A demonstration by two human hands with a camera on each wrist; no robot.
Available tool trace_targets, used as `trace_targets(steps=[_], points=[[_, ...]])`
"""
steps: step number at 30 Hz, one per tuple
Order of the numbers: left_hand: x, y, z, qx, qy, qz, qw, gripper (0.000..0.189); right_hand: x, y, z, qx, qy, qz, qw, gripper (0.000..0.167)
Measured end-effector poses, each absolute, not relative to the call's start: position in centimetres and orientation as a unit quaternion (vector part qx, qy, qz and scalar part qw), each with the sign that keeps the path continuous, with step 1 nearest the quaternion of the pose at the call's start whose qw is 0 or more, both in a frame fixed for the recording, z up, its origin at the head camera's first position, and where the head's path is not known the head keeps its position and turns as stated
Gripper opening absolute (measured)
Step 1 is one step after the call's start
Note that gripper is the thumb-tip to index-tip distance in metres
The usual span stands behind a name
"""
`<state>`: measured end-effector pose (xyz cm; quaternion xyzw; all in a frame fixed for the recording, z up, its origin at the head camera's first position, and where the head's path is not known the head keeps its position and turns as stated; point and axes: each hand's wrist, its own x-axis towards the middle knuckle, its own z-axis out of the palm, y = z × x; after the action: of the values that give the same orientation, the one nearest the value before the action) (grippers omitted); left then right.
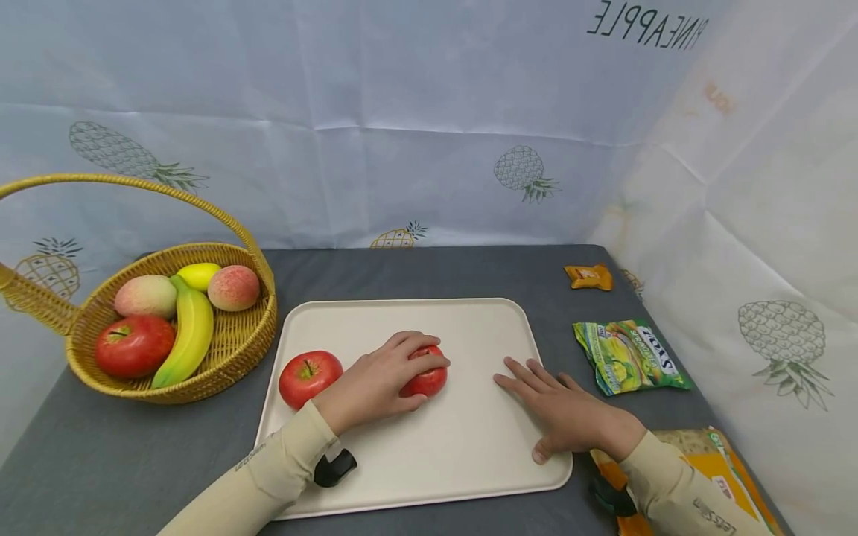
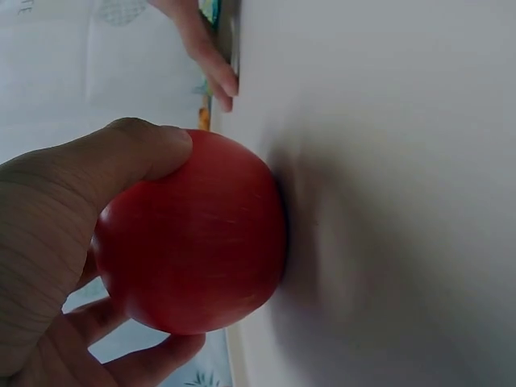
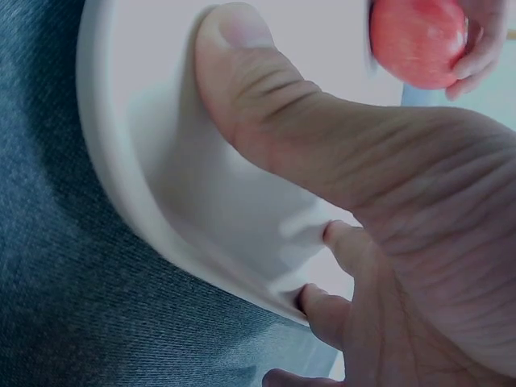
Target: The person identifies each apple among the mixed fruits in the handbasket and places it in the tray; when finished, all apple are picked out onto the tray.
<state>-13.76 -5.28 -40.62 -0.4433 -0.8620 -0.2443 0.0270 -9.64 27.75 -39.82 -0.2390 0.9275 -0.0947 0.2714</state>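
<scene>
On the cream tray [image 1: 469, 417], my left hand [image 1: 378, 380] grips a red apple [image 1: 429, 376] from above, near the tray's middle. In the left wrist view the thumb lies along one side of the apple [image 2: 197, 242] and the fingers wrap the opposite side, with its underside close over the tray. A second red apple [image 1: 310, 378] sits at the tray's left, beside my left wrist. My right hand [image 1: 559, 409] rests with spread fingers on the tray's right edge. In the right wrist view its thumb [image 3: 242, 72] and fingertips touch the tray's inner surface.
A wicker basket [image 1: 231, 357] at the left holds a red apple [image 1: 134, 346], a banana [image 1: 191, 331], peaches and a yellow fruit. Along the right lie a small orange packet [image 1: 588, 277], a green snack bag [image 1: 630, 356] and a yellow-brown package [image 1: 704, 469], partly under my right forearm.
</scene>
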Motion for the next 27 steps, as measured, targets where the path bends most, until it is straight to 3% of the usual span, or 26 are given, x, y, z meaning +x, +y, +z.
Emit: trace_targets(steps=[8, 17, 27], points=[[-13.8, -5.3, -40.8, -0.447, -0.868, -0.216, 0.029, 0.057, -9.7, 27.8, -39.8, -0.241, 0.928, -0.099, 0.268, 0.121], [-13.2, -6.5, -40.8, -0.439, -0.868, -0.232, -0.01, 0.068, -9.5, 27.7, -39.8, -0.238, 0.927, -0.106, 0.268, 0.121], [-12.6, -9.8, -38.5, -0.443, -0.857, -0.253, 0.07, 0.066, -9.3, 27.9, -39.8, -0.252, 0.928, -0.104, 0.255, 0.121]])
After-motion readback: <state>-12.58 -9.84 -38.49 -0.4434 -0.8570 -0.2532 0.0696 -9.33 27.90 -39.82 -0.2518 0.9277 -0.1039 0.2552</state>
